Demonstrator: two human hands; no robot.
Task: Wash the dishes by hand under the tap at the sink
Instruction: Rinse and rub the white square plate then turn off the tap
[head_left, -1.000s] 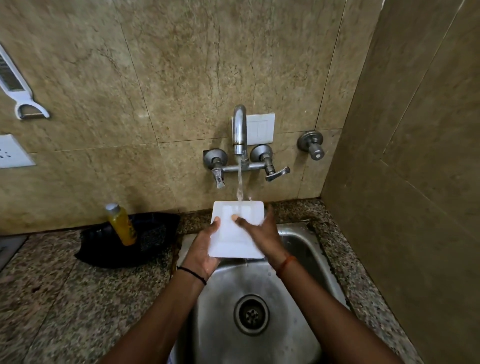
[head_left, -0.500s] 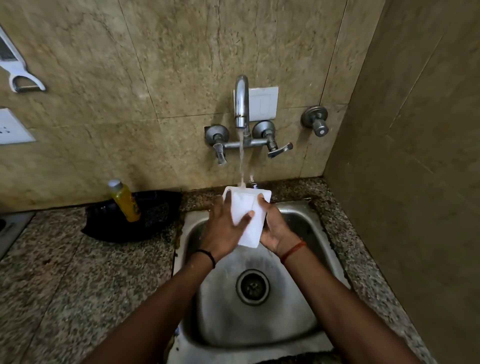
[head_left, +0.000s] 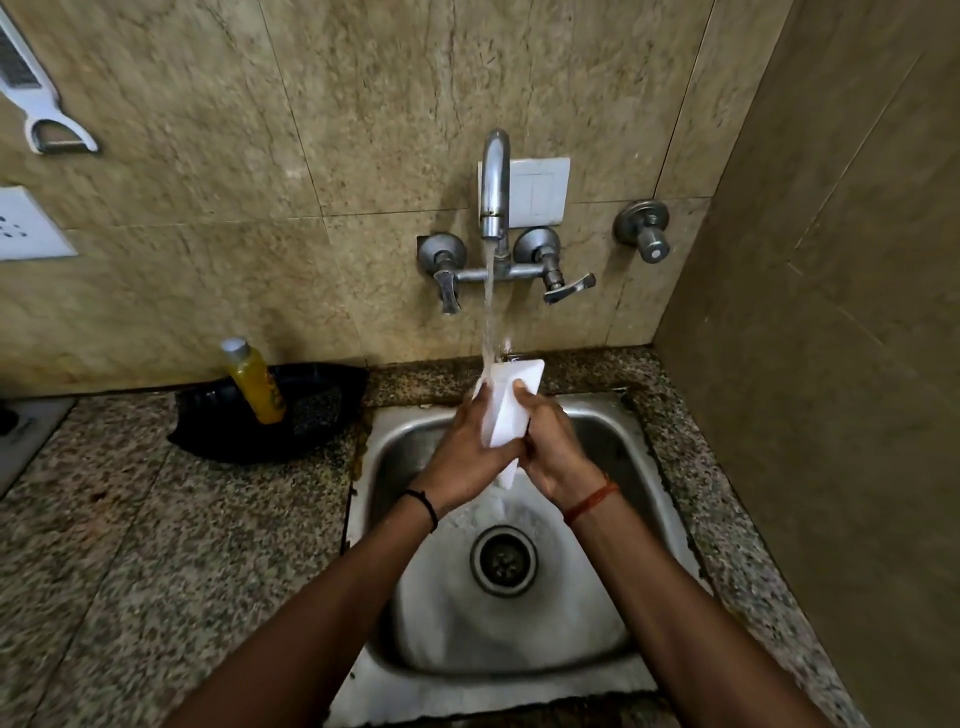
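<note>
A white rectangular plate (head_left: 506, 410) is held upright and nearly edge-on over the steel sink (head_left: 613, 431). My left hand (head_left: 462, 452) grips its left face and my right hand (head_left: 553, 447) grips its right face, fingers wrapped over it. Water runs from the tap (head_left: 493, 187) onto the plate's top left corner and pours off its lower end into the basin. The plate's lower part is hidden between my palms.
A black tray (head_left: 311, 410) with a yellow bottle (head_left: 254, 384) leaning in it sits on the granite counter (head_left: 156, 545) left of the sink. A side wall (head_left: 831, 364) stands close on the right. A white peeler (head_left: 31, 98) hangs at upper left.
The plate has turned from facing me flat to nearly edge-on, and both hands have closed in around it under the stream.
</note>
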